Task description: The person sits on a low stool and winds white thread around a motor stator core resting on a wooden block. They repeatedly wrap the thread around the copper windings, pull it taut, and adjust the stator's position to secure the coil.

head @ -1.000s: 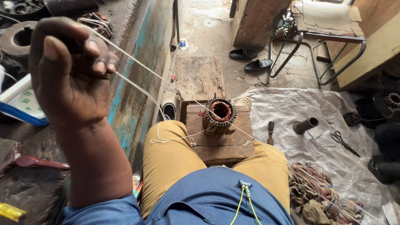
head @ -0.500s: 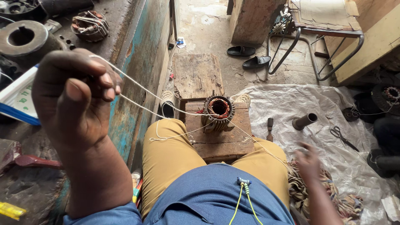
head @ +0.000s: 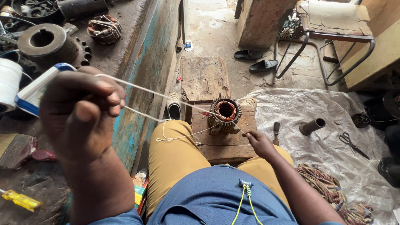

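left hand raised at 9 o'clock, fingers pinched on white string running taut to the motor core, which sits on a wooden block at centre. right hand at the core's 4 o'clock, pinching the same string. scissors lie at 3 o'clock on plastic sheet.

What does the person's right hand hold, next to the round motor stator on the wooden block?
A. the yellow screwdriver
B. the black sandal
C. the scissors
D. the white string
D. The right hand pinches the white string just beside the motor stator, and the same string runs up to the raised left hand; the scissors lie apart on the plastic sheet.
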